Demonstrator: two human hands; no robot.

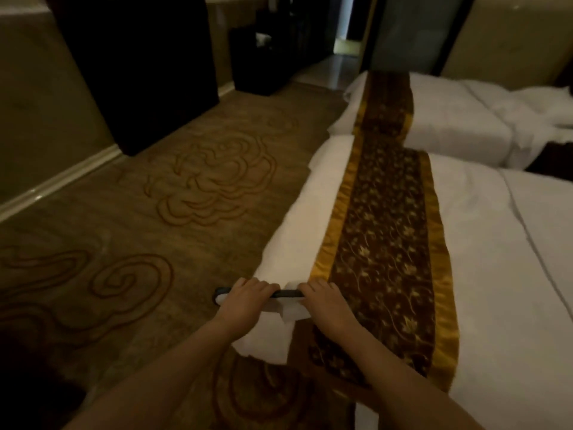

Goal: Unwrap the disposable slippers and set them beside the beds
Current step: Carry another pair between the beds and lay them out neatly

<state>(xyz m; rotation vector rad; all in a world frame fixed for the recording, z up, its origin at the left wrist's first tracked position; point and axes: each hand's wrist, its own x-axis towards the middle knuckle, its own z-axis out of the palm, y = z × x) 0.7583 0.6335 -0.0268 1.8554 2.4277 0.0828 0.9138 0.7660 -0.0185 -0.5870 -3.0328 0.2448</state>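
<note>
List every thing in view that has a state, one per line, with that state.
Slippers: held in both hands over the near bed's corner; whether any wrapping remains cannot be told.
Left hand: closed on the slippers.
Right hand: closed on the slippers.
Near bed: made, runner laid across.
Far bed: made.

A patterned carpet (pixel 161 212) is spread across the floor, and dark cabinets (pixel 136 66) are set against the wall (a pale baseboard (pixel 59 178) is seen beneath). An open doorway (pixel 347 26) is seen beyond.
</note>
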